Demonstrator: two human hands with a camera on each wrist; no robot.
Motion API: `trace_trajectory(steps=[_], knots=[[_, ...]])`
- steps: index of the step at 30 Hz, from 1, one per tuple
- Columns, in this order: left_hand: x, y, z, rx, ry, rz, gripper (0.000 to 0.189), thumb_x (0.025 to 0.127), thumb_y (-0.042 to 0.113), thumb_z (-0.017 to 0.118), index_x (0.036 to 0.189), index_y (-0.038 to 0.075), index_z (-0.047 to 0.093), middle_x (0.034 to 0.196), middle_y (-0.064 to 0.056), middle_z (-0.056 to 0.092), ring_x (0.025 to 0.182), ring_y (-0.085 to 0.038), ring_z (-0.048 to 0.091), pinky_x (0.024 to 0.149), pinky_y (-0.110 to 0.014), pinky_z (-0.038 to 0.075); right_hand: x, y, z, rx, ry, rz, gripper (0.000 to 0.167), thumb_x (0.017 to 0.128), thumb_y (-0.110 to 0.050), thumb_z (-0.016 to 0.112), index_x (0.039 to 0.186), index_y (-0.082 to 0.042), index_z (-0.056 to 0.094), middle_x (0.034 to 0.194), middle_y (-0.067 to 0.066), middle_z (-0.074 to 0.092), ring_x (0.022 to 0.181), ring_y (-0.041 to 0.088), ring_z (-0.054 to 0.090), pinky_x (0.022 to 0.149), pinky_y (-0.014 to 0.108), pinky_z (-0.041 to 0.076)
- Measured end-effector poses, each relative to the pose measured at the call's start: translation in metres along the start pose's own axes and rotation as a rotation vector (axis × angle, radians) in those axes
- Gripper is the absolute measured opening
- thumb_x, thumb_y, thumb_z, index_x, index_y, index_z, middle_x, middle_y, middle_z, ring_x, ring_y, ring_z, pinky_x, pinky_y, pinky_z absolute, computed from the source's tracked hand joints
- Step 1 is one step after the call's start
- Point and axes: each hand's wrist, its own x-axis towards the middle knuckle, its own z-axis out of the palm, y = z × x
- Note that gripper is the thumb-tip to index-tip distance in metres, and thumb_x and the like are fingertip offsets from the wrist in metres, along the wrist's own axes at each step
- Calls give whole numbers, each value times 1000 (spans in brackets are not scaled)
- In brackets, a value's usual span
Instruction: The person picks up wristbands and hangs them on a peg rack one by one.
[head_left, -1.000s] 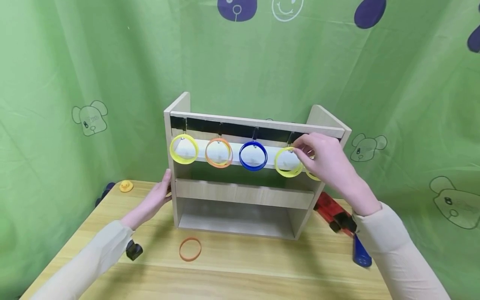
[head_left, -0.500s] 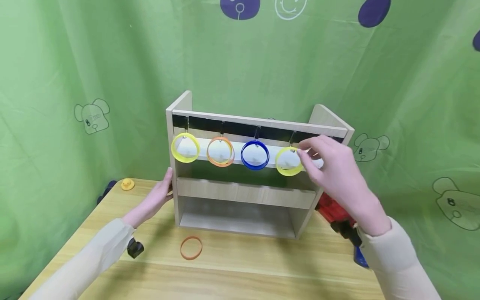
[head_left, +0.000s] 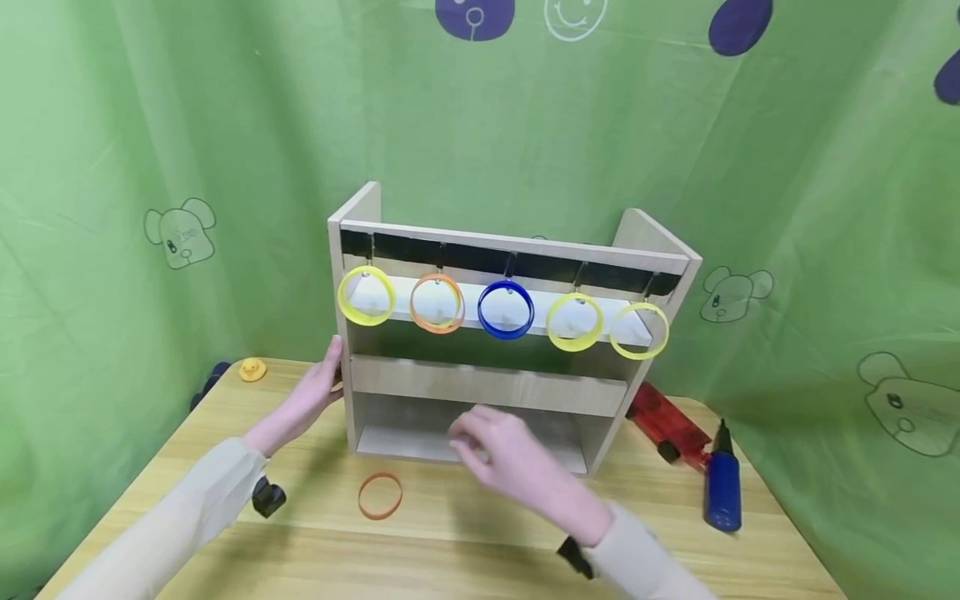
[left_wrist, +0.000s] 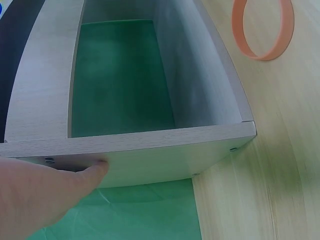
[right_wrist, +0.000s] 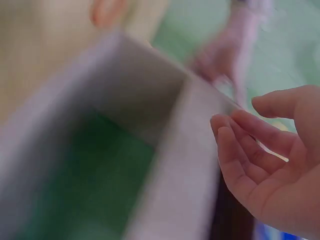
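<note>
My left hand presses against the left side panel of a pale wooden shelf unit; its thumb lies along the panel in the left wrist view. My right hand hovers in front of the lower shelf, fingers loosely bent, nothing in them. On the table ahead of it, towards the left, lies an orange ring. From hooks along the unit's black strip hang a yellow ring, an orange ring with yellow showing inside it, a blue ring, and two more yellow rings at the right.
Right of the unit lie a red toy vehicle and a blue hand pump with a black tip. A yellow rubber duck sits at the table's back left corner. A green curtain hangs behind the wooden table.
My right hand has let go of the rightmost yellow ring, which now hangs from its hook, and has dropped down and left to the unit's front. The left hand stays in place.
</note>
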Motion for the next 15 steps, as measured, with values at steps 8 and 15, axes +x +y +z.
trace_trajectory(steps=[8, 15], knots=[[-1, 0, 0, 8, -3, 0, 88, 100, 66, 10, 158, -1, 6, 164, -27, 9, 153, -44, 12, 126, -58, 16, -10, 6, 93, 114, -213, 149, 6, 89, -6, 66, 92, -6, 71, 86, 4, 73, 73, 8, 67, 66, 3, 52], [0, -1, 0, -2, -8, 7, 87, 101, 65, 10, 158, -1, 6, 164, -27, 9, 153, -44, 11, 125, -58, 17, -7, 8, 127, 52, -353, 255, 12, 89, -10, 67, 99, -4, 71, 86, 4, 71, 71, 3, 59, 65, 7, 51]])
